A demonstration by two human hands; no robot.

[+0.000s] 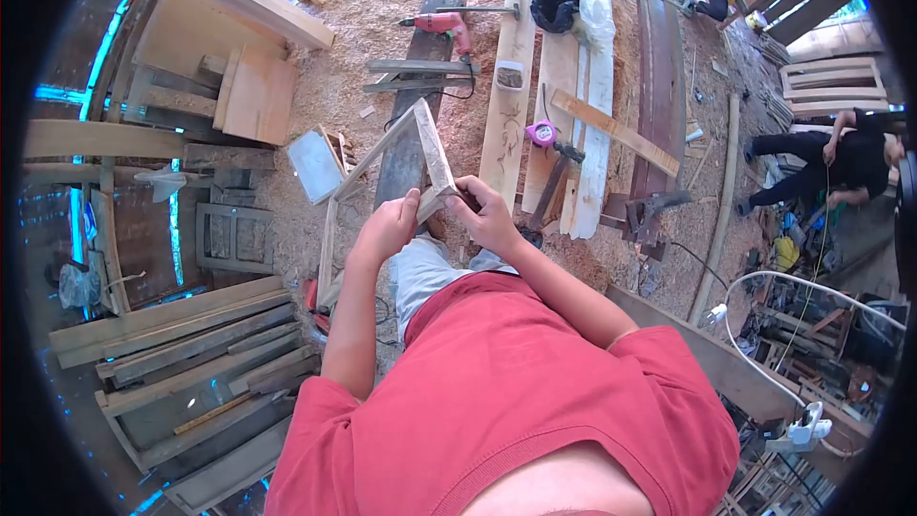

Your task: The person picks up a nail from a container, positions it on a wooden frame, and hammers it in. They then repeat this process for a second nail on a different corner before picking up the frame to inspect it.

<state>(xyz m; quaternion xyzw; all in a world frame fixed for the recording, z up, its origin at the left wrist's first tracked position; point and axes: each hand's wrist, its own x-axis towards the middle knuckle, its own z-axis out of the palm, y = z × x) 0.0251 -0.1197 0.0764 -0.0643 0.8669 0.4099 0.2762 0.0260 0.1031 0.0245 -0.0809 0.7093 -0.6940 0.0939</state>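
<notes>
Long planks lay side by side on a shaving-strewn floor, their near ends toward the person; the dark plank was leftmost. Over its near part, a slender wooden frame was held up at its near corner, one corner pointing away and another side reaching out to the left. The left hand pinched that near corner from the left, thumb uppermost; the right hand closed on it from the right, fingers bent. Gripped from both sides, the joint was probably kept from twisting.

A pink drill lay on its side across the dark plank, its tip past the left edge. A hammer rested near the pale planks' near ends, its handle toward the person, likely easy to grasp. A black plastic bag sat bunched farther off, contents hidden. A pink tape measure lay close by the hammer. Smallest was an open tub near its plank's left edge, holding small brownish pieces, too tiny to identify.
</notes>
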